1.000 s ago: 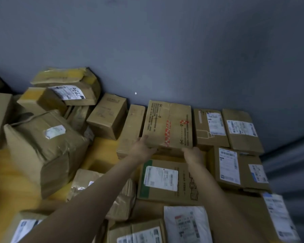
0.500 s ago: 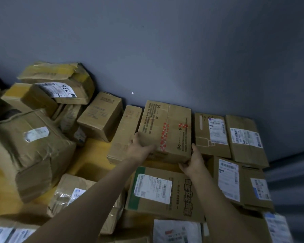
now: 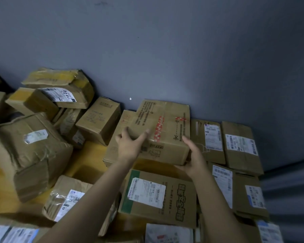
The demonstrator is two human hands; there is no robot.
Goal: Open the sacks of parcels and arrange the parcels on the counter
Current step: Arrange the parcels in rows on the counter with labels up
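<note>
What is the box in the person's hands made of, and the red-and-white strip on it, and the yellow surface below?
The held box looks like matte brown cardboard: creased edges, printed markings. The red-and-white strip seems to be patterned tape across its top seam. The counter looks like yellowish wood or laminate; dim light leaves that open.

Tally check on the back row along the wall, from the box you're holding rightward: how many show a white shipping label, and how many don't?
White label showing: 2 (neighbouring box, far-right box)
No white label visible: 1 (held box)
Total: 3
</note>
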